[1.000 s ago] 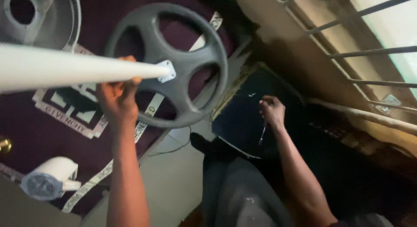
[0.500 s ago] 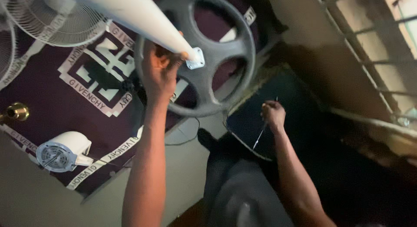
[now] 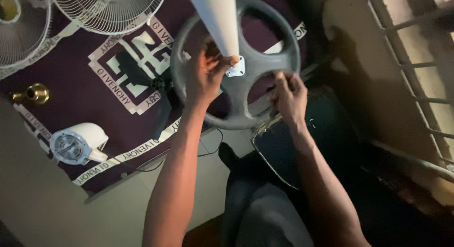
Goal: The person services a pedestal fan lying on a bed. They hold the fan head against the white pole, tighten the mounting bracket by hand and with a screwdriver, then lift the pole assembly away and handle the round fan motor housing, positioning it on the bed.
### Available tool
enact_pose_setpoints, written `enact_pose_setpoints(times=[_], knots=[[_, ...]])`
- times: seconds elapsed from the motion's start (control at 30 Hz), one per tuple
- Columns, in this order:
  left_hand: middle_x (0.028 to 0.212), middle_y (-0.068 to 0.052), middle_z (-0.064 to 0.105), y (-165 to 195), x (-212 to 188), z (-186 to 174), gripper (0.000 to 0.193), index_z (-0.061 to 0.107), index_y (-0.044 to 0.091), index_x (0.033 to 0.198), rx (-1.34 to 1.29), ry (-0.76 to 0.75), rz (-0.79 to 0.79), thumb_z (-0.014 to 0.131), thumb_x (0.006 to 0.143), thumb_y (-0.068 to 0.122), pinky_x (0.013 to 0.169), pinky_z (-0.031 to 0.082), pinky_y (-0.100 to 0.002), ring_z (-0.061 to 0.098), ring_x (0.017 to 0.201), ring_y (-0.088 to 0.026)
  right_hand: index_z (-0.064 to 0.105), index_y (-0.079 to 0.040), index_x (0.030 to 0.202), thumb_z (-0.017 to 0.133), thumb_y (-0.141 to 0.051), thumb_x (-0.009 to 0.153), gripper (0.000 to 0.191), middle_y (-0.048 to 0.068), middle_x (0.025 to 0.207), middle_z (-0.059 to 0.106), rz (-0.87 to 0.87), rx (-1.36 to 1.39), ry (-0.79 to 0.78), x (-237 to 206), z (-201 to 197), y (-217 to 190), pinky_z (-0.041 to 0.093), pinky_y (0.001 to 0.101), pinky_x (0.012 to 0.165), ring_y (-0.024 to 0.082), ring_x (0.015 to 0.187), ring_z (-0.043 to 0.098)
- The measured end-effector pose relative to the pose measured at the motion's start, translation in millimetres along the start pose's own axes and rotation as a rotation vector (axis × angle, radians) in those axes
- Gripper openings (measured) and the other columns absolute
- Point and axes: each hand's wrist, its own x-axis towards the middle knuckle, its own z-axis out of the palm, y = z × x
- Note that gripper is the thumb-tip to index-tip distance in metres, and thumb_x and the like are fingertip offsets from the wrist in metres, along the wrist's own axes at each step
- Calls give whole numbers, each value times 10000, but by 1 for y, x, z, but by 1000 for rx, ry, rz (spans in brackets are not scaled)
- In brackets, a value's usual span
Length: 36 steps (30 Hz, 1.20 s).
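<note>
Head cam: right hand (image 3: 289,96) has come up off the dark pad since a second ago and now pinches the grey round base (image 3: 235,62) at 3 o'clock, while left hand (image 3: 204,77) grips the white pole (image 3: 217,20) at the hub.

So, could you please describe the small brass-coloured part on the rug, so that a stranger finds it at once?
Start from the dark purple rug with pale lettered bands. Near its left edge, below the wire fan grilles and above the white fan motor housing, lies the brass-coloured part. It is the only shiny golden piece there, small and rounded; its neighbours are white.
</note>
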Motion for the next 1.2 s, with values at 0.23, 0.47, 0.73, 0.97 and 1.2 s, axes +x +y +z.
enact_pose_setpoints(times=[0.23, 0.47, 0.73, 0.97, 1.2], knots=[[1054, -45, 640, 42, 1, 9, 319, 658, 62, 1132, 484, -51, 62, 799, 983, 306, 784, 556, -329, 661, 926, -165, 670, 6, 1159, 675, -280, 1065, 301, 3, 779, 567, -93, 104, -44, -6, -12, -24, 498, 251, 598, 78, 652, 547], [1144, -56, 682, 57, -6, 22, 369, 629, 39, 1203, 439, 117, 141, 781, 1016, 318, 880, 631, -329, 741, 1033, -173, 482, -41, 1422, 593, 40, 884, 555, 93, 1113, 567, 94, -1, 24, -33, -67, 2, 547, 282, 705, 116, 843, 606], [1139, -140, 687, 86, -4, 46, 566, 577, -55, 1270, 495, 360, 104, 898, 904, 233, 836, 700, -349, 734, 1021, -225, 559, -35, 1345, 618, -96, 977, 378, 99, 1124, 653, 161, -63, -108, -57, -94, -4, 580, 347, 933, 192, 1044, 694], [1146, -105, 650, 91, -6, 52, 634, 538, -54, 1289, 669, 320, 126, 917, 901, 276, 832, 676, -319, 754, 994, -199, 590, -42, 1330, 659, -225, 991, 391, 105, 1182, 680, 90, -233, -9, -58, -84, -52, 598, 344, 826, 211, 1053, 697], [1029, -53, 583, 77, -13, 57, 390, 645, 90, 1023, 996, 269, 221, 926, 903, 333, 698, 552, -377, 659, 843, -204, 568, -35, 1293, 612, -174, 1028, 303, 101, 1080, 691, -79, 18, -34, -44, -81, -59, 661, 364, 770, 203, 1000, 749]])
